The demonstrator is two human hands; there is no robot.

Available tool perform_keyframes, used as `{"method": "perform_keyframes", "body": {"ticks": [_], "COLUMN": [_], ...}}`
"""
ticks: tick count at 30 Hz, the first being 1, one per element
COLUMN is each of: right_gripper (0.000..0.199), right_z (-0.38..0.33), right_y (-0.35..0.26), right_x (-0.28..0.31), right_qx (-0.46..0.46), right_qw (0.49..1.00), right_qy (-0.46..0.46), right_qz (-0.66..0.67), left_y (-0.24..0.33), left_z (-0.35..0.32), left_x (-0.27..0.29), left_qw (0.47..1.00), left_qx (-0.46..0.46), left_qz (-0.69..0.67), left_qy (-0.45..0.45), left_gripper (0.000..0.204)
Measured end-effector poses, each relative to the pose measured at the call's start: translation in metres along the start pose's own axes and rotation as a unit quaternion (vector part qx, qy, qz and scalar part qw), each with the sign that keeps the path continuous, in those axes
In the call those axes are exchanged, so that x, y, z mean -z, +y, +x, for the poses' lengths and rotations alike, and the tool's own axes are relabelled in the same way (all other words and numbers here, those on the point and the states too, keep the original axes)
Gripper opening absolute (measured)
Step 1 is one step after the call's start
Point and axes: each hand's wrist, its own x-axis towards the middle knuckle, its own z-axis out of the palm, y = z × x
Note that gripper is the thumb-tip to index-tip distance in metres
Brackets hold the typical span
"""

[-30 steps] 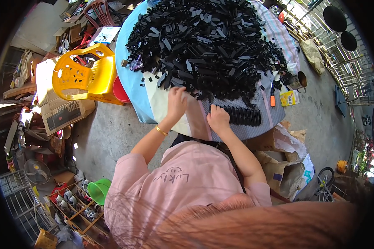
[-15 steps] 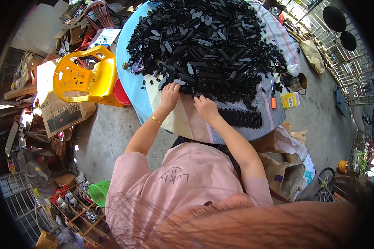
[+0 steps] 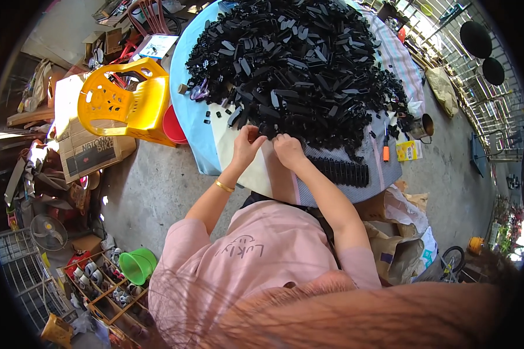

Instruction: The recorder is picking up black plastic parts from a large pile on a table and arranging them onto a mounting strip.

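Observation:
A large heap of black plastic pieces [image 3: 297, 64] covers most of the round table, some long and flat, others small clips. At the heap's near edge, my left hand [image 3: 246, 146] has its fingers curled and thumb drawn in, pinching a black plastic piece [image 3: 266, 130]. Close beside it on the right, my right hand [image 3: 287, 150] is closed, its fingertips pressed together at the same dark spot. What those fingertips hold merges with the black heap behind. Right of my right hand lies a neat row of black pieces [image 3: 339, 172], set side by side.
An orange-handled screwdriver [image 3: 385, 152], a yellow packet [image 3: 409, 150] and a metal cup [image 3: 423, 127] are at the table's right side. Left stand a yellow plastic chair [image 3: 140, 110] and a red bucket [image 3: 173, 127]. Paper bags [image 3: 399, 250] stand below the table's right edge.
My left hand has turned and come in from the flat pieces, closing near my right hand. My right hand's fingers have drawn together at the heap's edge. The whole view has shifted slightly.

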Motion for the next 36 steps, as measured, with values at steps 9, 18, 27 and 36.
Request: {"method": "perform_keyframes", "body": {"ticks": [9, 18, 27, 36], "right_gripper": [0.012, 0.011, 0.009, 0.013], "right_z": [-0.048, -0.080, -0.069, -0.072], "right_y": [-0.005, -0.020, -0.032, -0.037], "right_x": [0.073, 0.090, 0.127, 0.129], "right_qx": [-0.263, -0.208, -0.073, -0.049], "right_qw": [0.739, 0.732, 0.888, 0.915], "right_qy": [0.141, 0.184, 0.343, 0.332], "right_qz": [0.604, 0.622, 0.296, 0.226], "left_y": [0.062, 0.085, 0.094, 0.070], "left_z": [-0.032, -0.030, -0.048, -0.056], "left_x": [0.010, 0.006, -0.011, -0.015], "left_qw": [0.964, 0.925, 0.830, 0.845], "left_qx": [-0.058, 0.116, 0.192, 0.177], "left_qz": [0.101, -0.161, -0.411, -0.419], "left_qy": [-0.240, -0.325, -0.324, -0.282], "left_gripper": [0.039, 0.029, 0.035, 0.035]}}
